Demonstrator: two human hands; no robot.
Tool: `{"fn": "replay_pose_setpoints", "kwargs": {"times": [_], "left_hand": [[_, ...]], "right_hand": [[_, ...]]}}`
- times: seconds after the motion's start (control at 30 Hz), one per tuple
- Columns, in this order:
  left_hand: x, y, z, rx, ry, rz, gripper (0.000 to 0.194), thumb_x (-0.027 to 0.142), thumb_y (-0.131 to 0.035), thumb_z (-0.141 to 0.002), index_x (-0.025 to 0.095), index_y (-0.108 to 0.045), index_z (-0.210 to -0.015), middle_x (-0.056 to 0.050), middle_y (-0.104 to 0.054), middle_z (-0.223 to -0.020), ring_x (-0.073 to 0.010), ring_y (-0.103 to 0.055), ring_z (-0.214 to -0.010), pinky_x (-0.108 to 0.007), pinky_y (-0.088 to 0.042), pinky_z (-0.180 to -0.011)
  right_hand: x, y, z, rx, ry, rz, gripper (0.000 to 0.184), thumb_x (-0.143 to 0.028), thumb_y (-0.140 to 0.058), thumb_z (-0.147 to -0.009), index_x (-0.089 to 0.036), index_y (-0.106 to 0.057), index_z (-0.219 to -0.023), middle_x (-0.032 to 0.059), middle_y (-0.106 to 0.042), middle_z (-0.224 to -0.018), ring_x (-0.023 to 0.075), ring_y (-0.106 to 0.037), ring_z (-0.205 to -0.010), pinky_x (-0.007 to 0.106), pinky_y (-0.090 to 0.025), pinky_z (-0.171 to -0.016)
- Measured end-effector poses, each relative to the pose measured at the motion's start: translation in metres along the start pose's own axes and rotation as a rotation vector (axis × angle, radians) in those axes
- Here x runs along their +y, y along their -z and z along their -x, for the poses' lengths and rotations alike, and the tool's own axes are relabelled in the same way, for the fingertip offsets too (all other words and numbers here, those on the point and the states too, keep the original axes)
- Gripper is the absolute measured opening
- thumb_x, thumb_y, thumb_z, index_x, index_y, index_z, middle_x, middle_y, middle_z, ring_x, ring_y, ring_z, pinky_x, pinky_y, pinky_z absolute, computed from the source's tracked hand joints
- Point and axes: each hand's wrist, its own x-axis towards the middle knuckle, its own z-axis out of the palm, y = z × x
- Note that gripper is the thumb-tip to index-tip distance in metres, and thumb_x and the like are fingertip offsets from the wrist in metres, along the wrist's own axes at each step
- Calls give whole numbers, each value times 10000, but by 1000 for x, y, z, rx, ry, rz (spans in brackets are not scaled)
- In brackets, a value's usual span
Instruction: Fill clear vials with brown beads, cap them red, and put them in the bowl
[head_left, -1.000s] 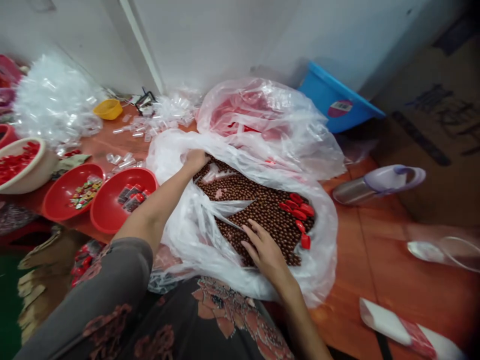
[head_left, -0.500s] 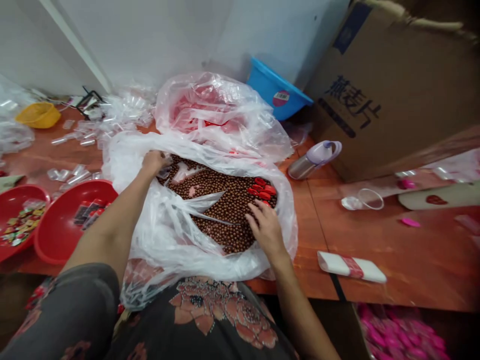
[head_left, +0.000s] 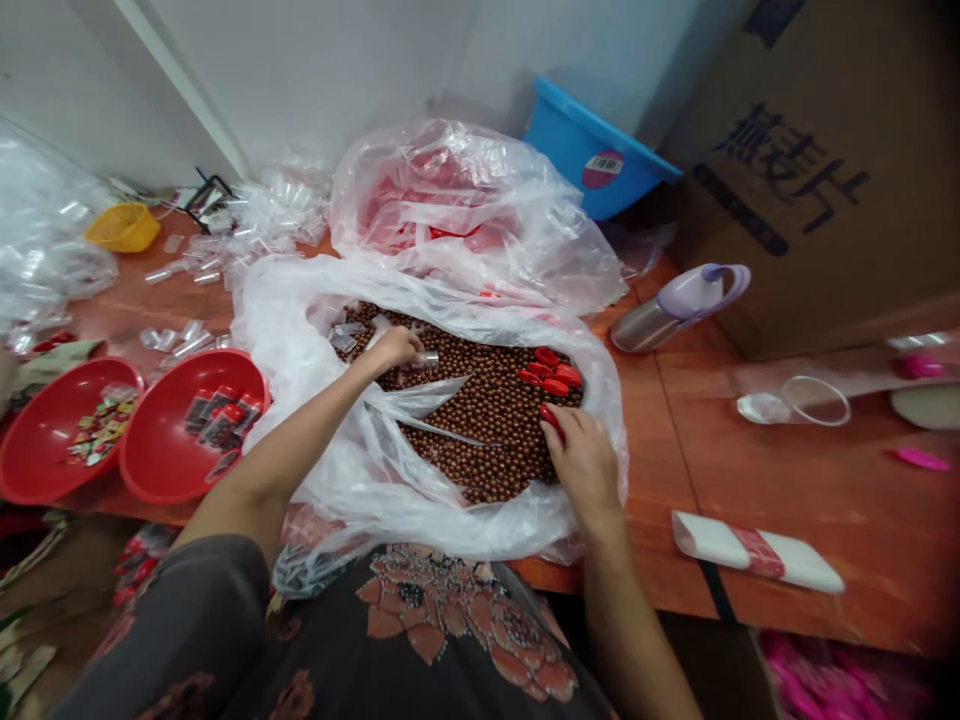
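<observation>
In the head view my left hand (head_left: pixel 395 350) is closed on a small clear plastic tube (head_left: pixel 428 358), over a heap of brown chocolate balls (head_left: pixel 480 400). These balls fill a large white plastic bag (head_left: pixel 300 500) spread wide on the table. My right hand (head_left: pixel 585 455) pinches a red cap (head_left: pixel 553 422) at the right side of the heap. Several more red caps (head_left: pixel 551 372) lie on the balls just beyond it. A few clear tubes (head_left: pixel 347 335) rest at the heap's left end.
Two red bowls (head_left: pixel 161 455) stand left, one with filled tubes (head_left: pixel 221 415). Behind are a bag of red pieces (head_left: pixel 450 200), a blue basin (head_left: pixel 600 150) and loose clear tubes (head_left: pixel 262 220). A bottle (head_left: pixel 679 305), a carton (head_left: pixel 810 150) and a white packet (head_left: pixel 757 552) sit right.
My left hand has moved right from the bag's left edge and now shows a clear tube in it. My right hand has closed on a red cap. The view has shifted left.
</observation>
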Motion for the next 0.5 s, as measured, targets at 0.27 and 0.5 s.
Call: {"fn": "replay_pose_setpoints", "kwargs": {"times": [0.27,0.5], "left_hand": [[9,-36,-5,-77,49,227,287,189,-871,-582,125,-677,-784,-3,-647,-641,-139,-594,-576,-276,-500,-597],[5,-45,12,-96,-36,416,348,191,-823,-653,127,-620,-928,7,-649,-772,-100,-589,-615,-238,-474,-620]], "right_hand": [[3,-4,3,-29,-31,-93,421,-404,-397,-1007,-183,-640,-1271,142,-700,-1116,285,-607,-1003,477,-493,-910],[-8,1,5,36,-116,-340,463,-424,-450,-993,-240,-534,-1410,118,-634,-1258,255,-595,-1157,472,-486,-1025]]}}
